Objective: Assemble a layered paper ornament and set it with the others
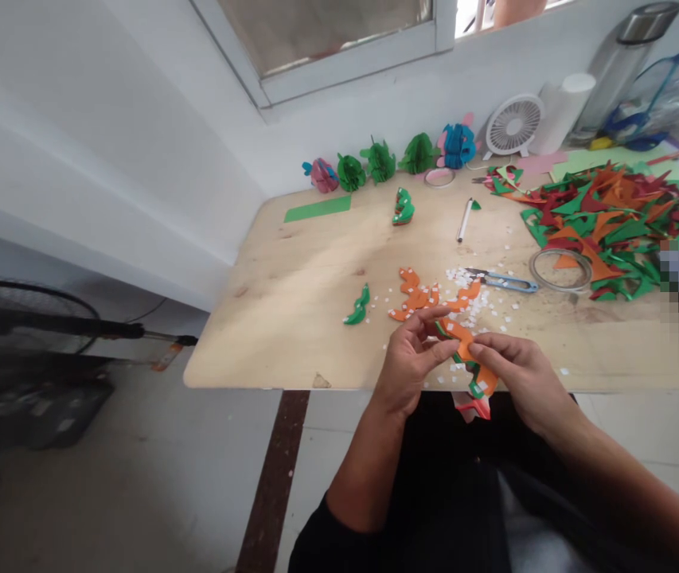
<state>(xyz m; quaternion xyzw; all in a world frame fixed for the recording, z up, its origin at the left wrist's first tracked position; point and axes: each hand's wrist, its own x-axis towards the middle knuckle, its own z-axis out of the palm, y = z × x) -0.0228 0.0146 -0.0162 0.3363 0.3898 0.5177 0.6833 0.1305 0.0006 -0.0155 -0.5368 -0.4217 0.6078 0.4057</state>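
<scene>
Between my two hands, at the table's front edge, is an orange and green paper cutout (462, 338) with wavy edges and small white squares on it. My left hand (414, 354) pinches its left end between thumb and fingers. On the other side my right hand (515, 370) grips it with thumb and forefinger. Just beyond my hands lie several loose orange wavy cutouts (414, 298), also dotted with white squares. A green cutout (358, 305) rests to the left of them. Below the held paper, a red and white piece (473, 407) shows over my lap.
Blue thread snips (509, 282) lie among scattered white paper bits (482, 306). A tape roll (559, 270) sits by a heap of coloured scraps (614, 223). Folded paper ornaments (380, 161), a small white fan (515, 125) and a bottle (619, 72) line the wall. A pen (465, 220) lies mid-table.
</scene>
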